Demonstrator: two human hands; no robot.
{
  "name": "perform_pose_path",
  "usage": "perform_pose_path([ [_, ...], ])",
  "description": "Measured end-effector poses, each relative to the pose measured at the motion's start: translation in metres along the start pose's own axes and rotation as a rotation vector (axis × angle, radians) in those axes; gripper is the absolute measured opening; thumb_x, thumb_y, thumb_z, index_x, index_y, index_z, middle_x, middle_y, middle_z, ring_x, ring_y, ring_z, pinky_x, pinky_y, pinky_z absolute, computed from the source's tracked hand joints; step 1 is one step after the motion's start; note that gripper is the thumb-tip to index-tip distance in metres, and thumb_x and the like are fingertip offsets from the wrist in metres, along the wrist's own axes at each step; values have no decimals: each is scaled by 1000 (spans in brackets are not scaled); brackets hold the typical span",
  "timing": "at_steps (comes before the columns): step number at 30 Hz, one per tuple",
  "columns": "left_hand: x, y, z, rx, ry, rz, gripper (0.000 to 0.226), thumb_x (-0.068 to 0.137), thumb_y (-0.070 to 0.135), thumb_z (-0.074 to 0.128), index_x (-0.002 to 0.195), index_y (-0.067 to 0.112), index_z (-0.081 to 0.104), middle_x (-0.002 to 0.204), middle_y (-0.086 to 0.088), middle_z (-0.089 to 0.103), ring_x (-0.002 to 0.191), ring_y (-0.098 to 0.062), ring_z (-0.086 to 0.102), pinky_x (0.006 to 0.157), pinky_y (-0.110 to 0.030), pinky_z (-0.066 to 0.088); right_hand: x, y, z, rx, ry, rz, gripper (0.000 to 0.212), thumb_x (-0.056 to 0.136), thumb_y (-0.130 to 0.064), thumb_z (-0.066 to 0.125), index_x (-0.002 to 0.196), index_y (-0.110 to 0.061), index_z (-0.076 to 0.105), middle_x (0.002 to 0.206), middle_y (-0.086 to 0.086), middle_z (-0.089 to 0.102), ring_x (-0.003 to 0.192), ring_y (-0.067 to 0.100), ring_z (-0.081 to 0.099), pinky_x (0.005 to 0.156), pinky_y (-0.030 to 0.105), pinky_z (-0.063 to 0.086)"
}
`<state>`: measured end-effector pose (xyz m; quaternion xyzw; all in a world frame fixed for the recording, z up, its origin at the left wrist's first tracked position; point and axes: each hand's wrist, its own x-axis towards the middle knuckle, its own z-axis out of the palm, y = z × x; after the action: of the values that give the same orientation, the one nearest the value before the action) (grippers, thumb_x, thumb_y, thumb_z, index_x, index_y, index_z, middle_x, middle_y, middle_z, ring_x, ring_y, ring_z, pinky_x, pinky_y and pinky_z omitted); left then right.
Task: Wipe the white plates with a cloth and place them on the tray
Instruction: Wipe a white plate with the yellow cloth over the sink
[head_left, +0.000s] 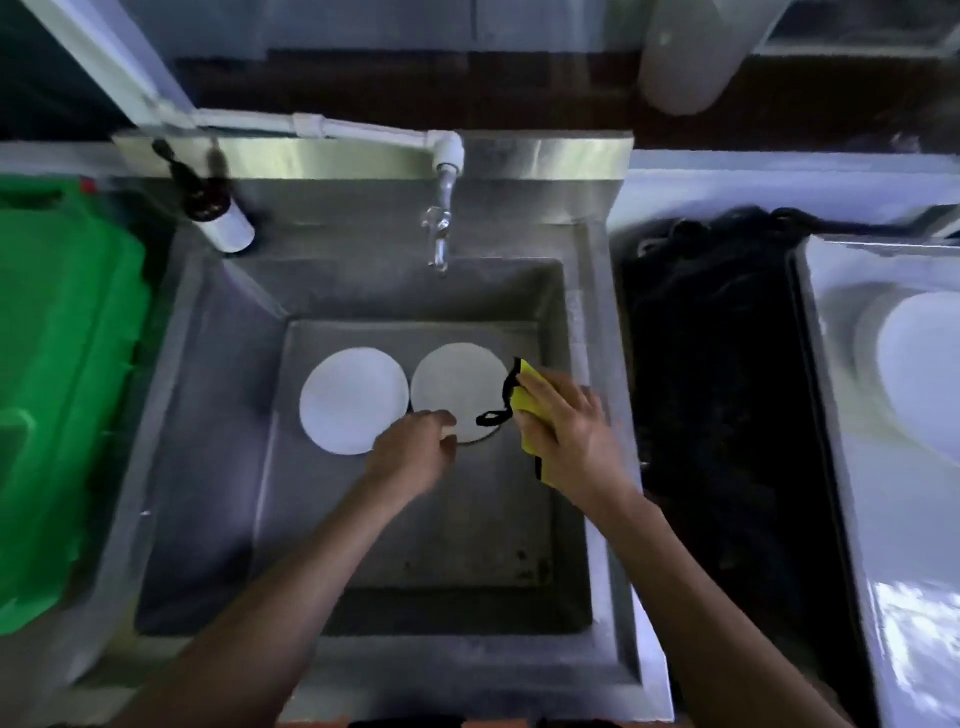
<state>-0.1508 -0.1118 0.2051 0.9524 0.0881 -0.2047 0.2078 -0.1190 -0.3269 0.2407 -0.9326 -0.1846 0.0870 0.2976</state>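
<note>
Plates (354, 400): two, side by side, sink (208, 415) floor, far half
Left hand (413, 457): fingers loosely curled at right plate's (457, 389) near edge
Right hand (563, 441): clamped on cloth (527, 402), sink's right wall
Writing: none legible

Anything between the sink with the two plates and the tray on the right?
Yes. In the head view a dark bin lined with black plastic sits between the sink and the tray.

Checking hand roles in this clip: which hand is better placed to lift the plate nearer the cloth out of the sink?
Left. The left hand already reaches that plate's near rim and holds nothing, while the right hand has its grip on the yellow cloth beside it.
</note>
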Motion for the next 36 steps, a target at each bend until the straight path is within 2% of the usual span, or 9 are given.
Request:
perform_pose_path([
  [3, 23, -45, -2, -86, -20, -34, 39, 100, 28, 53, 138, 26, 62, 135, -5, 67, 120, -30, 62, 94, -40, 53, 31, -14, 39, 1, -33, 56, 45, 102, -34, 54, 146, -26, 49, 144, 1, 49, 122, 33, 48, 93, 48, 51],
  [6, 49, -82, 0, -118, -45, -62, 39, 98, 27, 52, 135, 31, 63, 130, -2, 69, 115, -29, 64, 90, -39, 55, 56, -21, 72, 3, -67, 125, 45, 101, -33, 56, 145, -25, 49, 146, 1, 49, 122, 33, 47, 93, 51, 51],
  [12, 101, -121, 13, -118, -55, -33, 37, 99, 28, 54, 136, 29, 62, 131, -4, 68, 114, -30, 65, 87, -38, 53, 89, -17, 113, -5, -103, 242, 46, 101, -30, 56, 146, -24, 49, 149, 2, 45, 127, 34, 43, 95, 56, 50],
  [17, 150, -123, 29, -89, -66, 57, 33, 98, 22, 55, 129, 23, 67, 128, -6, 69, 113, -31, 65, 84, -33, 50, 106, 10, 137, -28, -119, 289, 46, 100, -29, 58, 145, -25, 49, 149, 0, 45, 128, 32, 42, 92, 57, 51],
  [20, 180, -121, 41, -126, -82, 60, 30, 97, 20, 56, 123, 21, 70, 128, -5, 70, 114, -30, 65, 91, -37, 54, 116, 31, 150, -14, -112, 304, 46, 99, -27, 59, 144, -24, 50, 148, 1, 46, 128, 32, 42, 91, 55, 53],
  [25, 226, -118, 59, -126, -95, 38, 42, 97, 18, 58, 139, 16, 61, 140, -7, 62, 128, -30, 58, 103, -38, 49, 128, 62, 169, 41, -67, 311, 45, 97, -19, 62, 141, -20, 53, 145, 5, 49, 123, 34, 47, 92, 49, 50],
  [27, 242, -118, 66, -44, -101, 73, 40, 96, 14, 57, 136, 11, 62, 136, -14, 63, 123, -35, 58, 100, -40, 50, 129, 72, 176, 66, -52, 315, 45, 97, -19, 63, 141, -19, 53, 145, 6, 49, 125, 33, 46, 94, 47, 50],
  [31, 261, -123, 81, 105, -89, 111, 28, 92, 8, 55, 117, 9, 68, 115, -16, 66, 101, -38, 64, 81, -42, 54, 131, 89, 187, 127, -57, 313, 44, 98, -20, 62, 140, -13, 54, 143, 8, 48, 126, 33, 47, 98, 51, 51],
  [36, 272, -124, 100, 25, 7, 22, 33, 89, 4, 57, 120, 11, 67, 114, -16, 67, 102, -40, 64, 83, -45, 55, 127, 104, 201, 148, -36, 380, 46, 99, -26, 60, 143, -21, 51, 150, 0, 41, 132, 27, 39, 107, 48, 43],
])
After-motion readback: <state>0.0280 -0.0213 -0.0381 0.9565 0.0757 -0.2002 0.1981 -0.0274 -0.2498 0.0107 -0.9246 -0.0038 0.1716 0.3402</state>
